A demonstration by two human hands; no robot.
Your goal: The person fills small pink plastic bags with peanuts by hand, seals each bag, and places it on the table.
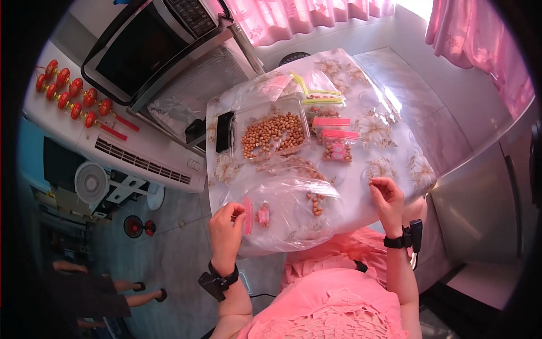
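My left hand (227,230) is at the table's near left edge, fingers closed at the pink zip strip of a small clear zip bag (248,216). A few brown nuts and a pink label show in that bag. My right hand (388,204) is raised over the right side of the table, thumb and fingers pinched together; whether something small is between them is hidden. Between my hands lies a large clear plastic bag (293,226) with loose nuts (316,204) in or under it. Farther back, a clear plastic tray (306,116) holds many brown nuts (274,134).
Filled pink-zip bags (337,148) and yellow-zip bags (324,99) lie right of the tray. A black phone (224,131) lies left of it. A microwave (141,51) stands at the back left. Another person (93,294) is at lower left. A steel-coloured cabinet (480,198) stands right.
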